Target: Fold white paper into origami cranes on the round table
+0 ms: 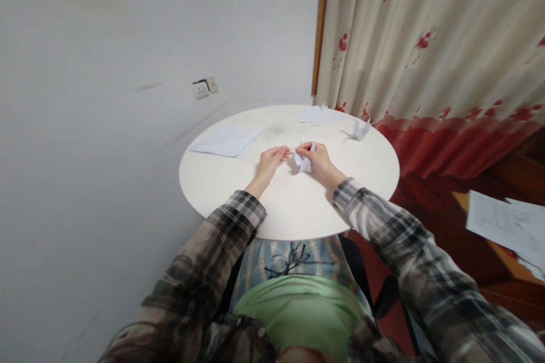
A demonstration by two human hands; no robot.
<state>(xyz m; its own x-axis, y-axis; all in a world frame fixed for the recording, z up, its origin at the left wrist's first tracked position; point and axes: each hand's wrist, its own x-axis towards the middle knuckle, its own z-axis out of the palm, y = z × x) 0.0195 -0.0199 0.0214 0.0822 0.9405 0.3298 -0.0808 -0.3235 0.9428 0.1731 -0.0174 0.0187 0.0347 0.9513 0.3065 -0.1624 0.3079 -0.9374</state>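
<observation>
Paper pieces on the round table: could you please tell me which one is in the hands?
The small folded piece, pinched between the left hand and right hand; the flat sheets, far scraps and folded figure lie untouched.

Centre of frame: the folded paper (304, 163) is partly covered by the gripping right hand (318, 160), its creases are too small to read, and whether the left hand (271, 161) pinches its tip cannot be told. Right edge: the loose sheets (506, 222) are cut off. Upper centre: the small paper figure (361, 130) is too small to identify.
</observation>
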